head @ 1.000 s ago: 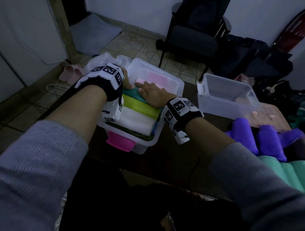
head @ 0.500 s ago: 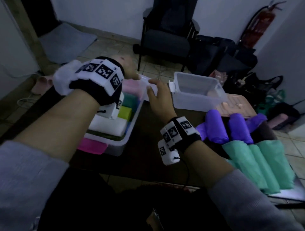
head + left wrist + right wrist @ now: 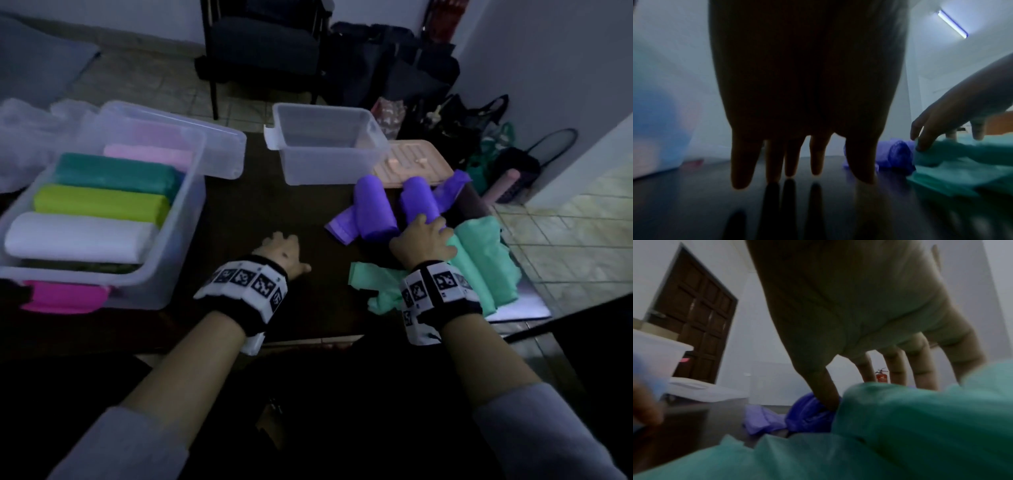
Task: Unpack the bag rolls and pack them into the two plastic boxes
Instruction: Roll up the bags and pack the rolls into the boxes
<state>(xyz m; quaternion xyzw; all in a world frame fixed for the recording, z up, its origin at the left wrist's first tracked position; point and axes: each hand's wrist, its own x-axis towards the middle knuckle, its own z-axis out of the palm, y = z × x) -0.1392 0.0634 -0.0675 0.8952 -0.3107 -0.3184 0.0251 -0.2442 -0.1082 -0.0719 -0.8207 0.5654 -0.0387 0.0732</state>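
Observation:
The left plastic box [image 3: 178, 240] holds white [image 3: 75, 236], lime [image 3: 99, 202], teal [image 3: 116, 173] and pink [image 3: 147, 154] bag rolls. The second box [image 3: 325, 161] stands empty further right. Two purple rolls [image 3: 375, 205] lie in front of it, with mint green rolls [image 3: 479, 263] nearer me. My right hand [image 3: 423, 240] arches over the far end of the leftmost green roll [image 3: 910, 410], thumb down its left side against a purple roll [image 3: 809, 415], fingers over its top. My left hand [image 3: 284, 250] is spread, its fingertips [image 3: 791, 172] on the bare dark table [image 3: 239, 212].
A clear lid [image 3: 222, 150] leans behind the full box, and a peach lid [image 3: 411, 159] lies right of the empty one. Loose green plastic [image 3: 373, 277] trails by my right wrist. A chair [image 3: 263, 44] and dark bags [image 3: 496, 137] stand past the table.
Both hands left the full box and the clear lid. The right swung over to the green roll, the left dropped to the table, and my view turned right.

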